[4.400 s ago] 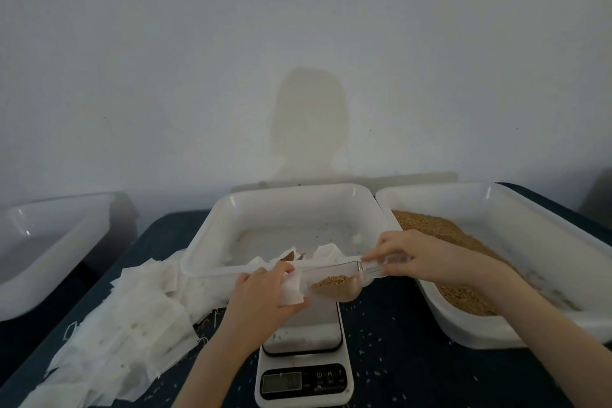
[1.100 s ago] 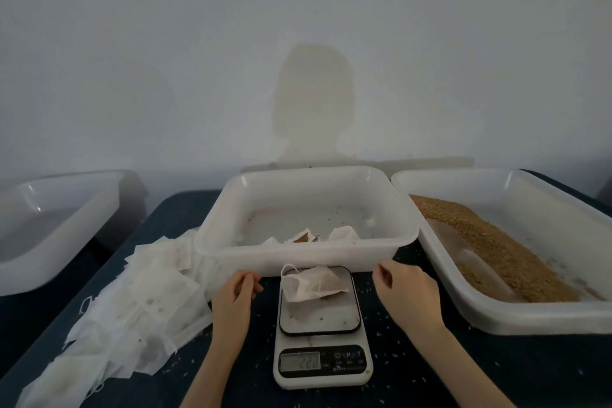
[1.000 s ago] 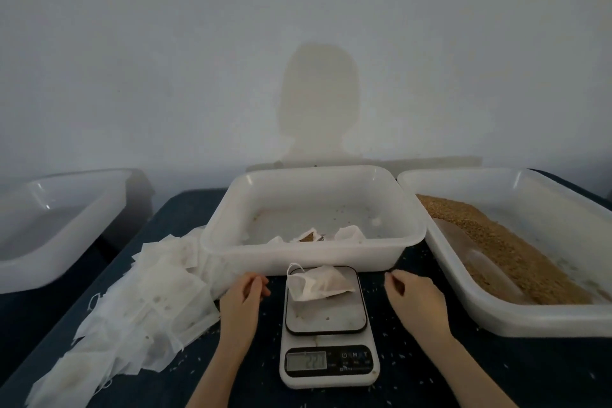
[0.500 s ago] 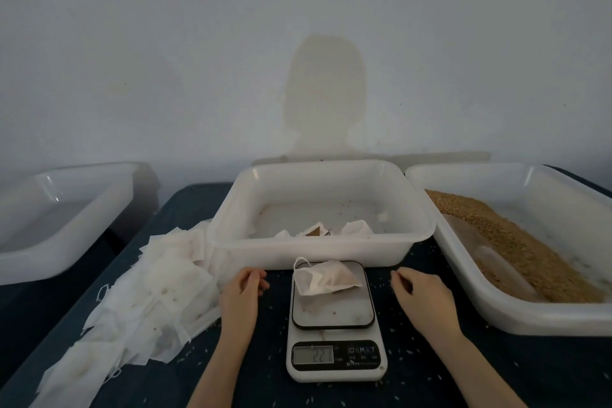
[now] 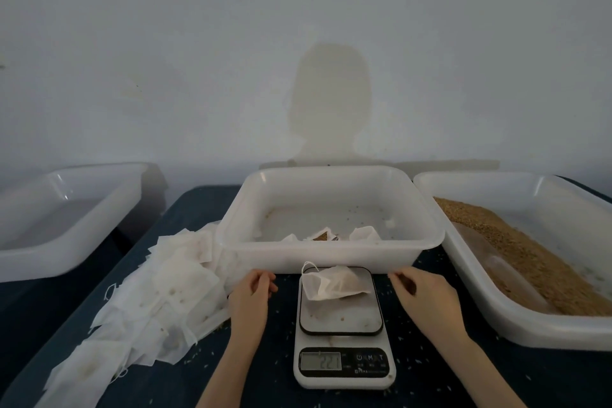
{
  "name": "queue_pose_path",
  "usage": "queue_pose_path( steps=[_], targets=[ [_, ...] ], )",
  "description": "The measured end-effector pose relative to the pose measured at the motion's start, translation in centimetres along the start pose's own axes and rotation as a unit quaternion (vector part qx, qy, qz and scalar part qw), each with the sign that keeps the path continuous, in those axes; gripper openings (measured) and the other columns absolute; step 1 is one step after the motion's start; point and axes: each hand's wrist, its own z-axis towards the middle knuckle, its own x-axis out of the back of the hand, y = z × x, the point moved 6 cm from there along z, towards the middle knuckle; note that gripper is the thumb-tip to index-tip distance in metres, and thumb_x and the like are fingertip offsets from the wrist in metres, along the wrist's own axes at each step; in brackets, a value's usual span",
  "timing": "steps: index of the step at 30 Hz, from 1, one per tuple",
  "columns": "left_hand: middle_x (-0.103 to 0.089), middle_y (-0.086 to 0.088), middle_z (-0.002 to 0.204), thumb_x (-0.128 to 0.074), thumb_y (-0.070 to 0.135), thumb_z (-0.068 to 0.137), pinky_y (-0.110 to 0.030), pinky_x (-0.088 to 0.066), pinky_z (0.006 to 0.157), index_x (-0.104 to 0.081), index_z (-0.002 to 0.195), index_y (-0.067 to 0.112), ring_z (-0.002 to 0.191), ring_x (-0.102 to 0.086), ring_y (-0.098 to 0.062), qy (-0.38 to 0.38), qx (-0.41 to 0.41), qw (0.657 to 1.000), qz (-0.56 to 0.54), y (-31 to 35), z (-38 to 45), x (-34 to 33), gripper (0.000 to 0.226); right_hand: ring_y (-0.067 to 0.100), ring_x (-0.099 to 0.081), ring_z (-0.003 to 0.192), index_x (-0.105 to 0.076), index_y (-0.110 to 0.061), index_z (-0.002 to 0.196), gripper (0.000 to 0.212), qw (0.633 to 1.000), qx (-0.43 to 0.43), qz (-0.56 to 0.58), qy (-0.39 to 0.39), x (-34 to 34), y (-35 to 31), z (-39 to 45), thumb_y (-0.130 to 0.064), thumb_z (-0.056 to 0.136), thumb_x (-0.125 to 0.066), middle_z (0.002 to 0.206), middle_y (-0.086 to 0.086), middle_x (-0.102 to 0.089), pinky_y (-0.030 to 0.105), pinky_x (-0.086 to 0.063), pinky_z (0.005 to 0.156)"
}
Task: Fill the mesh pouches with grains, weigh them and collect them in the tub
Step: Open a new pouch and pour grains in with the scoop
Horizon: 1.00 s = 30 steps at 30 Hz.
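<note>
A filled white mesh pouch (image 5: pixel 332 283) lies on the platform of the white kitchen scale (image 5: pixel 342 328), whose display shows digits. My left hand (image 5: pixel 250 296) rests on the dark table left of the scale, fingers loosely curled, holding nothing. My right hand (image 5: pixel 427 296) rests on the table right of the scale, also loosely curled and empty. Behind the scale stands the middle white tub (image 5: pixel 331 255) with a few filled pouches (image 5: pixel 331 235) inside. The right tub (image 5: pixel 536 325) holds brown grains (image 5: pixel 516 252) and a clear scoop (image 5: pixel 503 275).
A heap of empty white pouches (image 5: pixel 145 301) spreads over the table at the left. Another white tub (image 5: pixel 59 228) stands at the far left, off the table. Loose grains are scattered on the dark table (image 5: pixel 265 368). A plain wall rises behind.
Earlier my hands held a pouch and poured grains in with the scoop. Now the pouch lies on the scale, the scoop lies in the grain tub, and both hands rest beside the scale.
</note>
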Motion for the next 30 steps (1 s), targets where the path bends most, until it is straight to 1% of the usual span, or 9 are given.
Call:
queue_pose_path(
  steps=[2, 5, 8, 12, 16, 22, 25, 28, 30],
  targets=[
    [-0.064, 0.000, 0.070, -0.048, 0.013, 0.096, -0.016, -0.042, 0.060, -0.064, 0.079, 0.017, 0.068, -0.059, -0.012, -0.004, -0.001, 1.000, 0.004, 0.0, 0.0, -0.1, 0.023, -0.002, -0.056, 0.054, -0.069, -0.032, 0.083, 0.003, 0.999, 0.034, 0.039, 0.003, 0.4, -2.5, 0.5, -0.030, 0.085, -0.068, 0.059, -0.023, -0.055, 0.011, -0.041, 0.050],
    [-0.064, 0.001, 0.069, -0.048, 0.013, 0.096, -0.020, -0.044, 0.060, -0.064, 0.079, 0.018, 0.066, -0.059, -0.015, -0.004, -0.005, 1.000, 0.003, 0.0, 0.0, -0.1, 0.024, -0.002, -0.058, 0.069, -0.063, -0.042, 0.102, 0.020, 0.989, 0.090, 0.089, -0.071, -0.1, -6.5, 0.9, -0.042, 0.082, -0.065, 0.076, -0.025, -0.058, 0.009, -0.046, 0.058],
    [-0.064, 0.000, 0.068, -0.048, 0.014, 0.096, -0.019, -0.044, 0.058, -0.064, 0.078, 0.018, 0.063, -0.058, -0.012, -0.001, -0.006, 1.000, 0.007, 0.0, 0.1, 0.0, 0.025, -0.006, -0.050, 0.079, -0.058, -0.045, 0.115, 0.037, 0.969, 0.185, 0.008, -0.166, -2.0, -9.8, 0.9, -0.053, 0.079, -0.061, 0.104, -0.029, -0.049, 0.006, -0.035, 0.066],
    [-0.064, 0.000, 0.069, -0.048, 0.012, 0.096, -0.022, -0.044, 0.062, -0.064, 0.077, 0.018, 0.067, -0.059, -0.013, -0.003, -0.006, 1.000, 0.008, 0.0, 0.0, 0.0, 0.026, 0.002, -0.053, 0.099, -0.056, -0.039, 0.123, 0.039, 0.957, 0.218, -0.036, -0.190, -3.7, -11.5, 1.1, -0.039, 0.084, -0.057, 0.120, -0.021, -0.050, 0.015, -0.038, 0.076],
    [-0.064, -0.002, 0.068, -0.048, 0.012, 0.096, -0.021, -0.043, 0.060, -0.064, 0.078, 0.018, 0.065, -0.058, -0.012, -0.004, -0.001, 1.000, 0.006, 0.0, 0.0, 0.0, 0.025, 0.011, -0.060, 0.095, -0.066, -0.033, 0.113, 0.029, 0.965, 0.187, -0.040, -0.182, -4.0, -11.4, 1.9, -0.024, 0.093, -0.047, 0.109, -0.011, -0.064, 0.020, -0.039, 0.072],
    [-0.064, -0.002, 0.069, -0.049, 0.012, 0.096, -0.021, -0.043, 0.062, -0.065, 0.078, 0.018, 0.068, -0.060, -0.013, -0.008, 0.000, 1.000, 0.004, -0.1, 0.1, -0.2, 0.024, 0.003, -0.059, 0.080, -0.070, -0.032, 0.097, 0.016, 0.978, 0.107, 0.040, -0.177, -2.2, -10.8, 4.2, -0.032, 0.093, -0.055, 0.090, -0.018, -0.065, 0.019, -0.046, 0.073],
    [-0.064, -0.003, 0.067, -0.050, 0.012, 0.095, -0.022, -0.043, 0.062, -0.065, 0.076, 0.017, 0.067, -0.059, -0.015, -0.004, -0.002, 1.000, 0.003, -0.1, 0.2, -0.2, 0.025, -0.007, -0.056, 0.062, -0.071, -0.029, 0.090, 0.010, 0.969, 0.066, 0.154, -0.181, -1.0, -11.1, 5.8, -0.026, 0.091, -0.062, 0.068, -0.022, -0.061, 0.009, -0.041, 0.063],
    [-0.064, -0.003, 0.067, -0.050, 0.010, 0.095, -0.022, -0.043, 0.061, -0.065, 0.076, 0.016, 0.066, -0.059, -0.016, -0.004, 0.000, 1.000, -0.002, -0.2, 0.2, -0.2, 0.025, 0.001, -0.056, 0.051, -0.068, -0.024, 0.077, 0.018, 0.922, -0.005, 0.349, -0.166, 0.6, -11.7, 7.5, -0.011, 0.089, -0.064, 0.058, -0.010, -0.061, 0.017, -0.046, 0.055],
    [-0.064, -0.002, 0.068, -0.049, 0.010, 0.095, -0.023, -0.043, 0.062, -0.065, 0.077, 0.016, 0.068, -0.059, -0.016, -0.004, 0.002, 1.000, 0.000, -0.3, 0.3, -0.1, 0.025, 0.006, -0.059, 0.052, -0.068, -0.023, 0.076, 0.020, 0.915, -0.035, 0.384, -0.117, 1.4, -11.4, 8.9, -0.010, 0.090, -0.063, 0.058, -0.008, -0.062, 0.022, -0.052, 0.059]
  ],
)
